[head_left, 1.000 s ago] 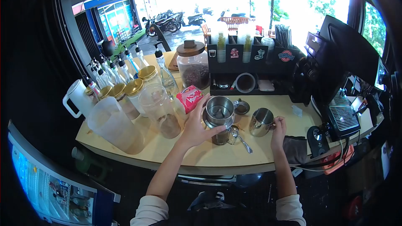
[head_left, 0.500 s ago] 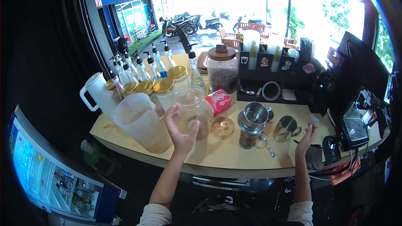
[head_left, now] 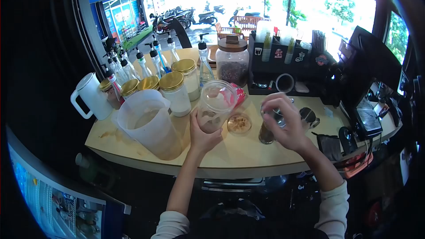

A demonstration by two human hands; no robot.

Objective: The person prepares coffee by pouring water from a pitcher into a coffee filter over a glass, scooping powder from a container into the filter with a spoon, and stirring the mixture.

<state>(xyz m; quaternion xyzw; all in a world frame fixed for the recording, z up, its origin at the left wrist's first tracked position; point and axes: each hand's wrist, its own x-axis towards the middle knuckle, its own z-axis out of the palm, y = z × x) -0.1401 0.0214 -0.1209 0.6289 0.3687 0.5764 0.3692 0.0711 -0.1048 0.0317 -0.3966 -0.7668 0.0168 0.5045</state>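
My left hand is wrapped round the lower part of a clear plastic jar, which has some brownish contents low inside and tilts slightly. My right hand hovers over the counter with curved fingers, its thumb apart from them and nothing visible between. Behind that hand, partly covered, stands a glass of dark liquid with a metal coffee dripper on top. A steel mug is just to its right. Between the hands lies a round, shallow lid or dish with brown bits on it.
A big translucent pitcher is left of my left hand. Gold-lidded jars, pump bottles and a white jug stand behind it. A red packet, wooden-lidded jar and black cup organizer are farther back.
My left hand has closed round the clear jar and shifted it slightly rightward. My right hand has moved left from beyond the mug to the glass with the dripper. The view has shifted slightly.
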